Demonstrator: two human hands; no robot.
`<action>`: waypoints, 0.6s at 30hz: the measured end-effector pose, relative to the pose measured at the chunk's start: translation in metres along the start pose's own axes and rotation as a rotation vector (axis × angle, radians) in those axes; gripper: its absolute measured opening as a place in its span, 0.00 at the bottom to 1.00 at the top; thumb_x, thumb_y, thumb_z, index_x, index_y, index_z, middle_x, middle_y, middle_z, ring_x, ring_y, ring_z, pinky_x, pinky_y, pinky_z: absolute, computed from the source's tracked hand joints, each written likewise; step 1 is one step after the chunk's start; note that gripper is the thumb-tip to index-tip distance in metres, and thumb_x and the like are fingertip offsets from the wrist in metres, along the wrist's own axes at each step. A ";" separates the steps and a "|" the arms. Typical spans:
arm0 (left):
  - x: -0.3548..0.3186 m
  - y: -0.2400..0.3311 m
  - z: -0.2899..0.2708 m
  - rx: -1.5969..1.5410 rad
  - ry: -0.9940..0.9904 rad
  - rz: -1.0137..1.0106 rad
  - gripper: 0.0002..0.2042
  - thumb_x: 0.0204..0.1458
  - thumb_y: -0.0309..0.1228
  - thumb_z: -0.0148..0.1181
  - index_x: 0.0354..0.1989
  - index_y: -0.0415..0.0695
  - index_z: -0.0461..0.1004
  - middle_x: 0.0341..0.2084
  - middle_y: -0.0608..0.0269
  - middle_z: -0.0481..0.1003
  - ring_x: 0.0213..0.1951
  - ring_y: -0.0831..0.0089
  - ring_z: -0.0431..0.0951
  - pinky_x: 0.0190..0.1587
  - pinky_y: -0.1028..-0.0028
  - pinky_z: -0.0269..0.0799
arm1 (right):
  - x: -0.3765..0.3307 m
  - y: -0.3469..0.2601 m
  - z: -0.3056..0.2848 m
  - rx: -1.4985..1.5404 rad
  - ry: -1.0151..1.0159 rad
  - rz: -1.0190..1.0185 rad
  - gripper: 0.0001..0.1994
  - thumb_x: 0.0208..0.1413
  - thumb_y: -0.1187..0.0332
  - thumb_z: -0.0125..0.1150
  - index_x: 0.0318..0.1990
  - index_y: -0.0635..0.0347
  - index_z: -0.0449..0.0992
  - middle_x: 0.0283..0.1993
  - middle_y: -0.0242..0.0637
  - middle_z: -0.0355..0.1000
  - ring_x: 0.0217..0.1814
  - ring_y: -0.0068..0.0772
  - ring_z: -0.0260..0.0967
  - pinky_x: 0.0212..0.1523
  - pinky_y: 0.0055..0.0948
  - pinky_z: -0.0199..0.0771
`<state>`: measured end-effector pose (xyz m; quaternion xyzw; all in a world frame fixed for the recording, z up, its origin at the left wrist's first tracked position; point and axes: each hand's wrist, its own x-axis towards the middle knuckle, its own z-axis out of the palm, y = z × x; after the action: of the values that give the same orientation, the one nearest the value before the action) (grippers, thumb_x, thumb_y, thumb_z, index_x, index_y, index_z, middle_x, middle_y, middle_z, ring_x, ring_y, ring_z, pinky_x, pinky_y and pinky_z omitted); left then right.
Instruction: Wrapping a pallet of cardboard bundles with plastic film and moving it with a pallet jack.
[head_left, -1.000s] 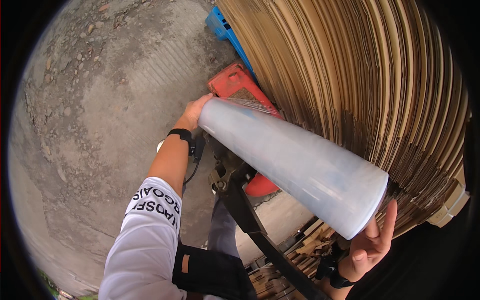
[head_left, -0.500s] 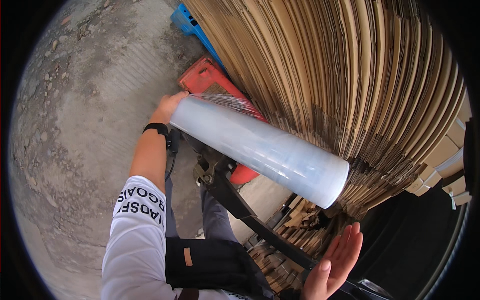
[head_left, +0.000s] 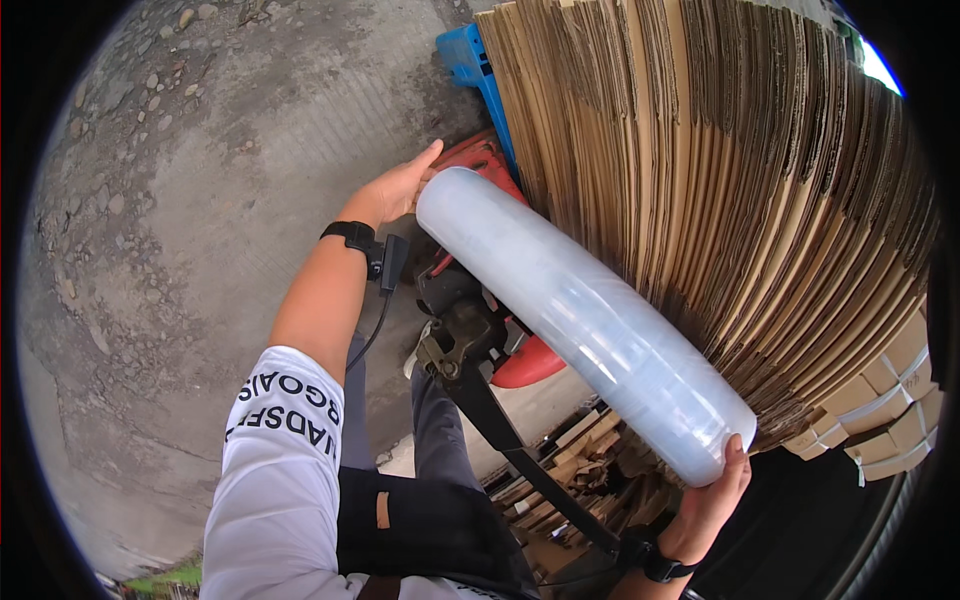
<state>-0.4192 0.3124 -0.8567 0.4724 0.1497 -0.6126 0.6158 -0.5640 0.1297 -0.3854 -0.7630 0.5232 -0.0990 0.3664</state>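
Note:
A long roll of clear stretch film (head_left: 590, 315) hangs slanted in front of me, its upper end to the left. At that end my left hand (head_left: 398, 188) holds it, thumb stretched out past the rim, the other fingers partly hidden. My right hand (head_left: 715, 505) grips the lower right end, its thumb against the edge and its fingers largely out of sight underneath. Just beyond the roll stands a tall stack of flattened cardboard boxes (head_left: 640, 140), their edges toward me.
A blue pallet (head_left: 466, 58) shows under the stack. Beneath the roll is a red pallet jack (head_left: 530, 362) with a black handle bar (head_left: 485, 408). Cardboard pieces (head_left: 575, 465) lie below, strapped bundles (head_left: 885, 385) at the right. Bare concrete floor (head_left: 230, 200) stretches left.
My right hand has come up from below and taken hold of the roll's lower end. My left thumb has lifted. The view has shifted, and more of the stack shows.

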 end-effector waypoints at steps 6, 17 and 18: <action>-0.018 -0.019 0.060 -0.598 0.103 0.217 0.32 0.58 0.52 0.48 0.59 0.34 0.62 0.57 0.54 0.65 0.59 0.64 0.62 0.63 0.68 0.51 | 0.023 -0.069 -0.004 -0.071 -0.063 -0.052 0.27 0.55 0.54 0.59 0.47 0.76 0.68 0.42 0.46 0.72 0.42 0.35 0.73 0.45 0.32 0.73; -0.057 0.122 -0.020 0.501 0.173 -0.251 0.49 0.51 0.69 0.31 0.59 0.26 0.59 0.61 0.35 0.55 0.65 0.48 0.53 0.64 0.59 0.50 | -0.016 -0.113 -0.043 0.174 -0.708 0.169 0.25 0.62 0.51 0.48 0.53 0.66 0.66 0.43 0.38 0.71 0.48 0.31 0.67 0.48 0.32 0.65; -0.050 0.152 -0.036 0.516 0.208 -0.236 0.49 0.51 0.69 0.31 0.59 0.26 0.59 0.61 0.35 0.55 0.65 0.48 0.53 0.64 0.59 0.50 | -0.015 -0.119 -0.026 0.135 -0.699 0.204 0.27 0.61 0.48 0.48 0.54 0.65 0.66 0.44 0.37 0.70 0.48 0.29 0.65 0.47 0.30 0.65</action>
<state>-0.2791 0.3408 -0.7761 0.6530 0.1053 -0.6460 0.3811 -0.4975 0.1528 -0.2843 -0.6686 0.4323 0.1702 0.5807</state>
